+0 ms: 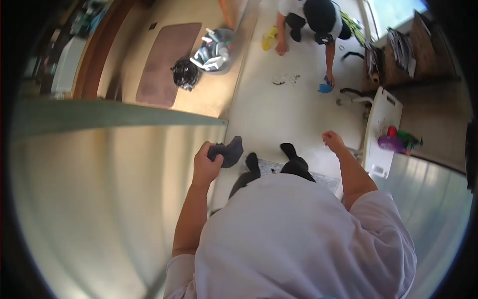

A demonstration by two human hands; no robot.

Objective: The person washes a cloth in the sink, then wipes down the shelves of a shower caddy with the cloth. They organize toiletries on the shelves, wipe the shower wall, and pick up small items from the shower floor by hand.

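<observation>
My left hand (207,164) is wrapped round a crumpled dark grey cloth (230,152), which sticks out to the right of my fingers. On the other side, my right hand (332,141) is raised over the pale floor (303,117) with its fingers curled in; what it holds, if anything, is too small to make out. Between the two hands, my dark-covered feet show at the edge of a grey speckled mat (324,182).
A crouching co-worker (321,17) holds a blue dustpan (324,87) near scattered debris (286,79). A yellow item (269,40) lies beside them. Left are a filled tub (216,52) and black bag (184,74). At right stands a white board (379,129) by a purple object (392,144).
</observation>
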